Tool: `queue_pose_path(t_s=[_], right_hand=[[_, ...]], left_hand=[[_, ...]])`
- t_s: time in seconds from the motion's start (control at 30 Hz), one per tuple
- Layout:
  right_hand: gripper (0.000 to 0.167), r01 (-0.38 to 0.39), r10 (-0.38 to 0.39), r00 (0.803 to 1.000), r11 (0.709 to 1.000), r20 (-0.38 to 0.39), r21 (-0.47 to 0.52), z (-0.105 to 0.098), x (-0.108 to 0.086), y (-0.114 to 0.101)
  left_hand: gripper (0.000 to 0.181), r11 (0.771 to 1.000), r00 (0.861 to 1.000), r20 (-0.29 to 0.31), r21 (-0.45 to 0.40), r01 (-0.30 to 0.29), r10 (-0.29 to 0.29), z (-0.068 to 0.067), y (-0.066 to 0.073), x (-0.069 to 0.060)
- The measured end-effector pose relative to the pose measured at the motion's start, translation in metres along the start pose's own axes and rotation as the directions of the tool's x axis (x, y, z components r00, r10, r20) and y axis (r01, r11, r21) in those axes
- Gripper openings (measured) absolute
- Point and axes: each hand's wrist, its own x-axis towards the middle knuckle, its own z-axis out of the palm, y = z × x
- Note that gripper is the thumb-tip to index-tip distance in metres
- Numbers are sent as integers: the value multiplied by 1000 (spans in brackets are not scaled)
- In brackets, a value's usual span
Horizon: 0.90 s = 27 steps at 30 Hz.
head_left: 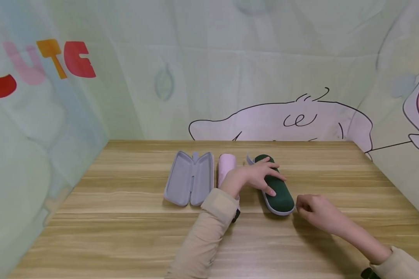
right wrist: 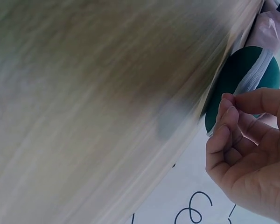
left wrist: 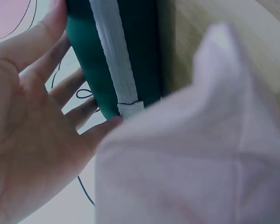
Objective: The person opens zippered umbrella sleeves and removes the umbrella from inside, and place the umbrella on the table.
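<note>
A dark green zippered glasses case (head_left: pixel 278 197) with a pale grey zipper band lies on the table. My left hand (head_left: pixel 259 176) rests across its top, fingers spread and mostly straight; the left wrist view shows them along the case's far side, beside the zipper band (left wrist: pixel 115 56). At the near right end of the case is my right hand (head_left: pixel 317 211), its fingers curled. In the right wrist view, thumb and forefinger pinch together at the zipper line (right wrist: pixel 252 74), and the zipper pull between them is hidden.
Left of the green case lies a pink rolled bundle, perhaps a folded umbrella (head_left: pixel 226 164), partly under my left forearm. Further left, a grey hinged case (head_left: pixel 179 182) lies spread open. A printed cloth (head_left: pixel 132 77) hangs behind the wooden table (head_left: pixel 125 232).
</note>
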Motion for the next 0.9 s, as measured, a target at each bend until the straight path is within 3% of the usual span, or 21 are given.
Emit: queue_pose_path(t_s=[0.9], right_hand=[[27, 8, -7, 997, 1000, -82, 5, 2, -8, 0]], left_hand=[[54, 997, 994, -96, 62, 53, -46, 9, 4, -2]])
